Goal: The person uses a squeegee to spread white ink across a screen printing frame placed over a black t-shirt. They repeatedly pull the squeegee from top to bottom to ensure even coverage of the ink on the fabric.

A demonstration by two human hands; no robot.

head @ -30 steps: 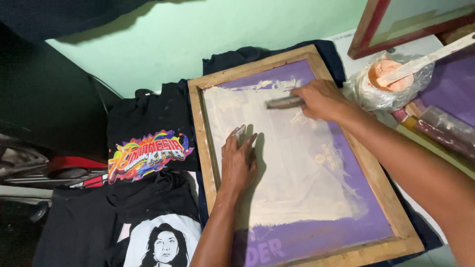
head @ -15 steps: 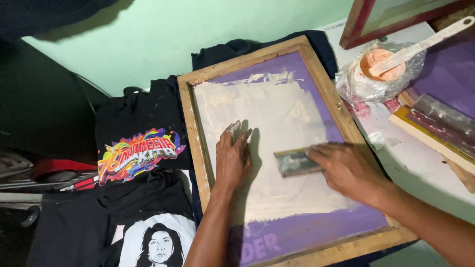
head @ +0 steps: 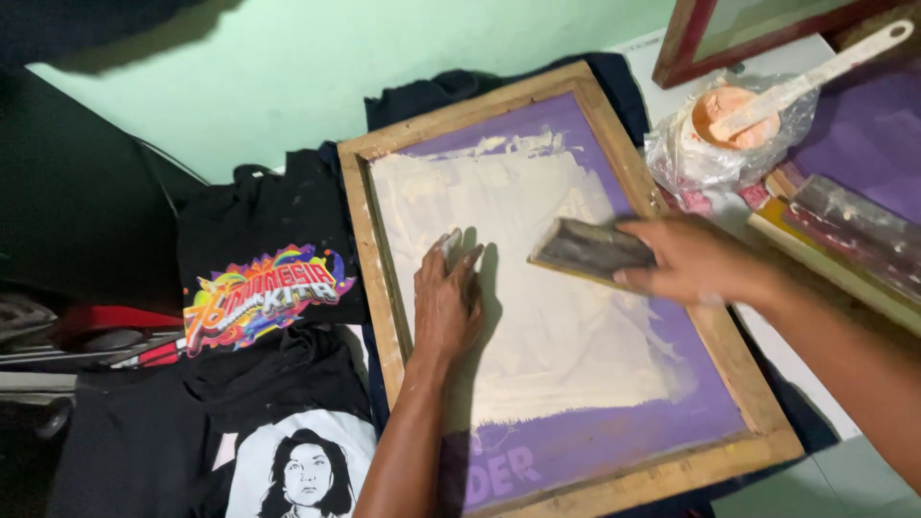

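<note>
The left hand is pressing flat and open on the screen while the right hand, at three o'clock, is gripping the squeegee, and a slipping frame could be smearing the paint.

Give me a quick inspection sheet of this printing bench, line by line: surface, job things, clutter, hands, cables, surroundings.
Surface: pale table, mostly covered by dark cloth.
Job's things: wooden-framed screen with purple mesh, whitish ink spread over most of it; squeegee on the mesh.
Clutter: black printed shirts left of the frame; ink tub in plastic wrap with a white spatula in it.
Grippers: left hand flat on the mesh; right hand grips the squeegee.
Cables: a thin dark line along the wall, cannot tell what it is.
Surroundings: green wall; second frame top right.
</note>
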